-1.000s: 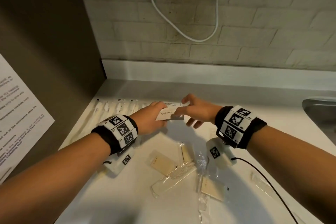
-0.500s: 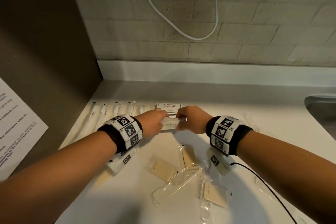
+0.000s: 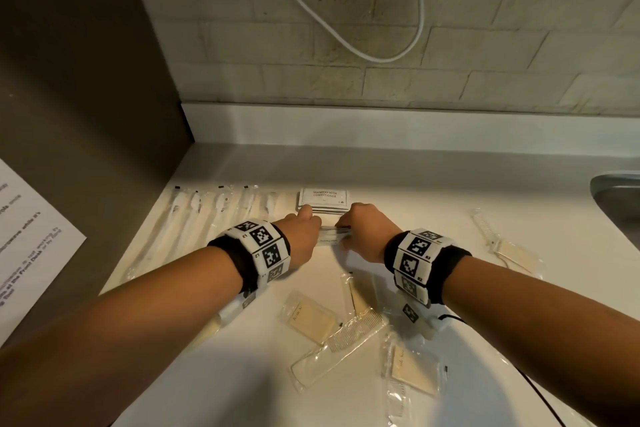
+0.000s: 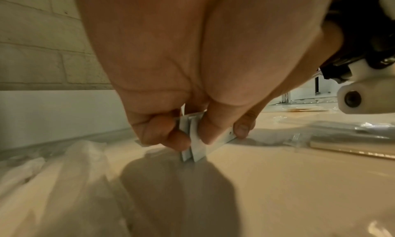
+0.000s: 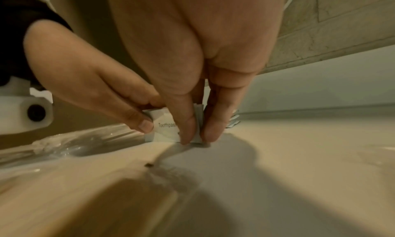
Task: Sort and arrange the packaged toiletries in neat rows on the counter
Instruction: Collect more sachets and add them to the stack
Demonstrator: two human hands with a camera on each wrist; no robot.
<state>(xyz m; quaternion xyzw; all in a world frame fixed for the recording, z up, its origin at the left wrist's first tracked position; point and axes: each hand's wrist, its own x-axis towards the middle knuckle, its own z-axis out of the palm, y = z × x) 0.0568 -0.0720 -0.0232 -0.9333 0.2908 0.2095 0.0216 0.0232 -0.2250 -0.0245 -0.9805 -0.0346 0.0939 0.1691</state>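
A small stack of white toothpaste sachets [image 3: 331,240] stands on its long edge on the white counter [image 3: 433,191]. My left hand [image 3: 304,227] pinches its left end and my right hand [image 3: 358,230] pinches its right end. The left wrist view shows the left hand [image 4: 188,140] pinching the sachets [image 4: 197,150] between thumb and curled fingers. The right wrist view shows the right hand [image 5: 193,132] pinching the sachets [image 5: 165,130], whose lower edge touches the counter. Just behind lies a stack of shampoo-with-conditioner sachets [image 3: 324,198]. Several wrapped toothbrushes [image 3: 207,218] lie in a row to the left.
Loose wrapped items lie in front of my wrists: flat tan packets [image 3: 311,317], a clear comb [image 3: 341,347], another packet [image 3: 414,369]. More wrapped pieces [image 3: 509,250] lie at the right. A steel sink [image 3: 620,198] is at far right. A dark wall panel [image 3: 86,97] bounds the left.
Both hands came down and towards me with the toothpaste sachets, turning them onto their edge on the counter. The shampoo stack behind them came into view.
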